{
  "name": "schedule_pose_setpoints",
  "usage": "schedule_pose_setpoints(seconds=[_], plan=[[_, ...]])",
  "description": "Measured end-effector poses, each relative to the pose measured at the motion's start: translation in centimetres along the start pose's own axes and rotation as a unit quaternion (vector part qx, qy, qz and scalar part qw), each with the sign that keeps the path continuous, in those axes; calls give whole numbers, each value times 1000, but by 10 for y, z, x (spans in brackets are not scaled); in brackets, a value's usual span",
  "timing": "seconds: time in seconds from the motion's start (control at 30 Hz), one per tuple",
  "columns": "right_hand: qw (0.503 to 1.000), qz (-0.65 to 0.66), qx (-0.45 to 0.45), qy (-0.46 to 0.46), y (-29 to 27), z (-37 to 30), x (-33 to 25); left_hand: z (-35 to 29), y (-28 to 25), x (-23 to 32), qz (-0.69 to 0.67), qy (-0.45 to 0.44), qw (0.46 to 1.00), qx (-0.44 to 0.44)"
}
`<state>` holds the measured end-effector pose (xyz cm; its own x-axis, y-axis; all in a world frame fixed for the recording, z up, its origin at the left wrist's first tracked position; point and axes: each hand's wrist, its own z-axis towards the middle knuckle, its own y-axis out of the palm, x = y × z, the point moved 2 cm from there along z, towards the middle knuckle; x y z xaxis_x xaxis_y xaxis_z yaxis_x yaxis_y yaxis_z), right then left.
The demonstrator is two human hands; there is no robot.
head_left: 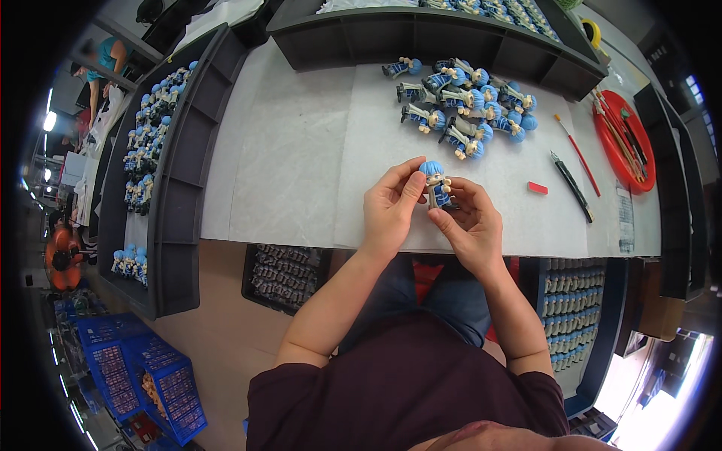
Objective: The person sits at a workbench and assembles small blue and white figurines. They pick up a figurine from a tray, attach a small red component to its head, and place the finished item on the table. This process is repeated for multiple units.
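Note:
A small blue-haired figurine (435,185) in a blue outfit stands upright between my two hands, just above the near edge of the white-covered table. My left hand (390,204) pinches it by the head, thumb and fingers closed. Around its lower body, the thumb and fingers of my right hand (470,223) are closed from the other side. Beyond my hands lies a loose pile of similar figurines (460,100), most of them on their sides. Its feet are partly hidden by my right fingers.
Dark bins of figurines stand at left (169,188) and at the back (421,41). On the right lie a red eraser-like block (537,188), a dark pen (573,188), a thin brush (577,155) and a red tray (641,169) with brushes. More filled trays sit below the table.

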<state>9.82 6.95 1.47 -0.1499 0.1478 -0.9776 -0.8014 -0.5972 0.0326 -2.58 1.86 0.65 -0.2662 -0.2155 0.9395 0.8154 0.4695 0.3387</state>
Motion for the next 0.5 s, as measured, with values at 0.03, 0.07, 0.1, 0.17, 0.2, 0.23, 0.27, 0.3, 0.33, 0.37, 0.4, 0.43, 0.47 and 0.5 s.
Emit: schedule_pose_setpoints(seconds=[0.03,0.07,0.1,0.17,0.2,0.23,0.27,0.3,0.33,0.37,0.4,0.43,0.47,0.5], plan=[[1000,-1,0,2,0,0,1,0,0,0,-2,-2,1000,1],[1000,-3,0,4,0,0,2,0,0,0,-7,-3,1000,0],[1000,-9,3,5,0,-1,3,0,0,0,-12,-3,1000,0],[1000,-21,9,6,-1,-1,5,0,1,0,-17,-3,1000,-1],[1000,-20,12,13,-1,-1,5,0,1,0,-16,-3,1000,-2],[1000,-19,14,19,-1,-2,3,0,1,0,-16,-3,1000,-2],[999,-17,17,26,-1,-2,2,0,1,2,-15,-2,1000,-3],[999,-24,21,19,0,-2,2,0,3,4,-13,-2,1000,-5],[999,-31,26,11,0,-2,3,-1,3,5,-11,-1,1000,-6],[999,-38,31,3,0,-2,3,-1,2,4,-9,0,1000,-7],[999,-41,28,9,-1,-2,4,0,1,3,-7,1,1000,-9],[999,-43,25,15,-2,-3,5,0,1,2,-5,2,1000,-11],[999,-45,22,21,-2,-3,5,0,1,2,-7,-3,1000,-10],[998,-54,23,7,-3,-3,5,0,1,2,-10,-7,1000,-10]])
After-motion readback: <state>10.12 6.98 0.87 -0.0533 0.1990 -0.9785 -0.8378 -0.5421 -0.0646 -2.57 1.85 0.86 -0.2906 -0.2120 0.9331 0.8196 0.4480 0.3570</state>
